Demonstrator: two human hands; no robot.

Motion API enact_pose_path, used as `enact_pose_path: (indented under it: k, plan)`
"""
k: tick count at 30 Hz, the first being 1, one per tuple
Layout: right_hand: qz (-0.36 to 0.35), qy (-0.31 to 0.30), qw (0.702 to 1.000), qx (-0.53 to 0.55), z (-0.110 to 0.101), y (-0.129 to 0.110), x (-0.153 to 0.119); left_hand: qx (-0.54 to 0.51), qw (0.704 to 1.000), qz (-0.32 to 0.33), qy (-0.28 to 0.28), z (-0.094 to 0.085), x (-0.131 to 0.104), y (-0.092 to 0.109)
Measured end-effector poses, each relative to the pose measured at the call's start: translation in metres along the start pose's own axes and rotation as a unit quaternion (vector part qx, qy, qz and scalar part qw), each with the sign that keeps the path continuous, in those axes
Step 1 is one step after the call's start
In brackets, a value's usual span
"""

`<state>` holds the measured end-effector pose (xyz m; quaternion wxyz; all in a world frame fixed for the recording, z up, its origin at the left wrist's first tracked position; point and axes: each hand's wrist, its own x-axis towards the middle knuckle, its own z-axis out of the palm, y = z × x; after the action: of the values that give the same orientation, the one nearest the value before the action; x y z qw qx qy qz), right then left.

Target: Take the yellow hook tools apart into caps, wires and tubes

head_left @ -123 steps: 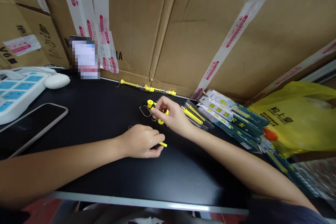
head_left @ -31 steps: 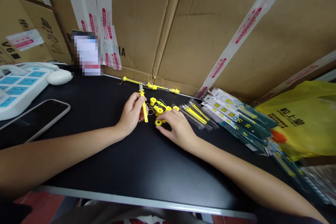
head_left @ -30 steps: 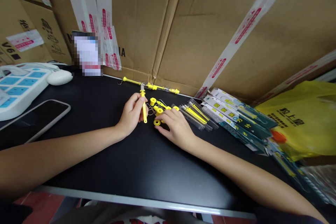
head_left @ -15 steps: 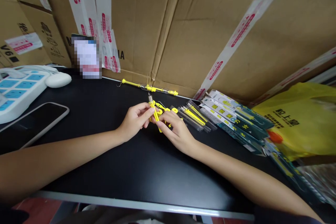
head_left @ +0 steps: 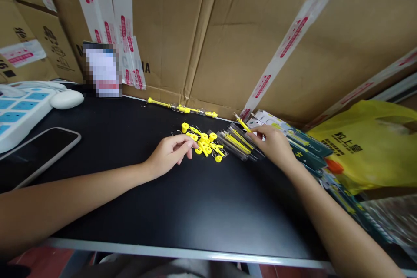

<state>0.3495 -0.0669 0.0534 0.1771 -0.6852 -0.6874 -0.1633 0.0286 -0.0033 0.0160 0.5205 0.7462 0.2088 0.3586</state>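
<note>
My right hand (head_left: 272, 143) is closed on a yellow rod (head_left: 242, 122) with a metal end, held over the clear tubes (head_left: 237, 142) that have yellow strips inside. My left hand (head_left: 172, 153) is beside a pile of small yellow parts and wire hooks (head_left: 204, 139). Its thumb and fingertips are pressed together; whatever may be between them is too small to make out. Behind the pile, a long yellow piece with hooks (head_left: 182, 108) lies along the back edge of the black table (head_left: 195, 208).
At the left are a white power strip (head_left: 24, 110), a white oval object (head_left: 67, 100) and a phone (head_left: 39, 156). Printed packages (head_left: 302, 152) and a yellow bag (head_left: 365, 143) stand at the right. Large cardboard boxes (head_left: 169, 26) rise behind.
My right hand has moved right, away from my left hand, carrying the yellow rod over the tubes. My left hand has let go of the rod and stays by the small parts.
</note>
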Motion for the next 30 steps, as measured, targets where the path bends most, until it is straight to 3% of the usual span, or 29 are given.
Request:
enact_pose_path:
  k: [6,14,19,23,26,30]
  plan:
    - [-0.044,-0.100,0.994,-0.027,-0.002,-0.006,-0.002,0.011,1.000,-0.008,-0.010,0.001,0.000,0.001]
    - [-0.013,-0.131,0.990,-0.049,0.000,-0.003,-0.001,0.016,1.000,-0.007,-0.011,0.002,0.000,0.000]
    - [-0.002,-0.093,0.995,-0.040,-0.004,-0.009,-0.001,0.039,0.999,0.020,0.005,-0.005,0.007,0.014]
    - [-0.037,-0.007,0.999,-0.036,-0.006,-0.028,-0.003,0.149,0.987,0.047,0.022,-0.028,0.030,0.032]
    - [-0.081,0.059,0.994,-0.041,-0.004,-0.051,-0.012,0.352,0.932,0.086,0.015,-0.052,0.057,0.030]
    - [-0.210,0.048,0.976,-0.007,0.006,-0.088,-0.030,0.559,0.818,0.130,-0.037,-0.077,0.094,0.005]
